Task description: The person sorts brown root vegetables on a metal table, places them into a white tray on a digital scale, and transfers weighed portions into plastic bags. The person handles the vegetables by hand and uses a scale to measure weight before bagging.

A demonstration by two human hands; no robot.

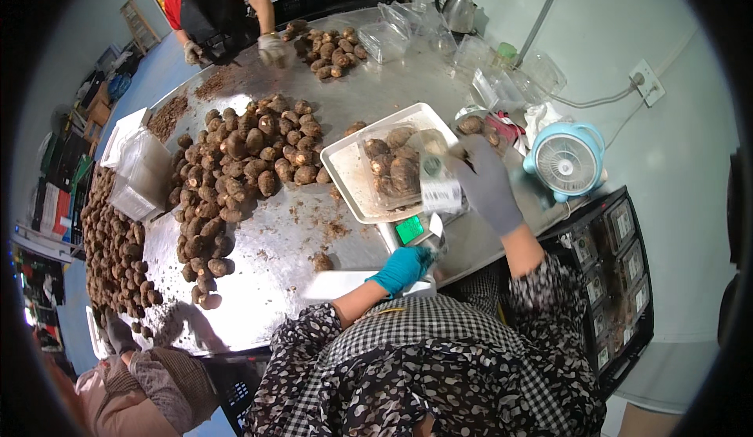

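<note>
A white tray (357,211) rests on a scale with a green-lit display (409,229). In it lies a clear plastic box (367,172) filled with brown taro roots (404,177). The box's transparent lid, bearing a white label (441,196), stands open on the right. My right hand (485,182), in a grey glove, is beside that lid with curled fingers; something dark shows at the fingertips, too unclear to name. My left hand (404,271), in a teal glove, is closed near the front of the scale, by a crumpled clear piece (439,241); its grip is hidden.
A large taro heap (243,155) covers the metal table's (267,261) middle; another pile (333,51) lies farther back. A blue fan (565,163), clear boxes (502,88) and a kettle (459,11) stand right. A black crate (620,272) is beside me. Co-workers stand across and left.
</note>
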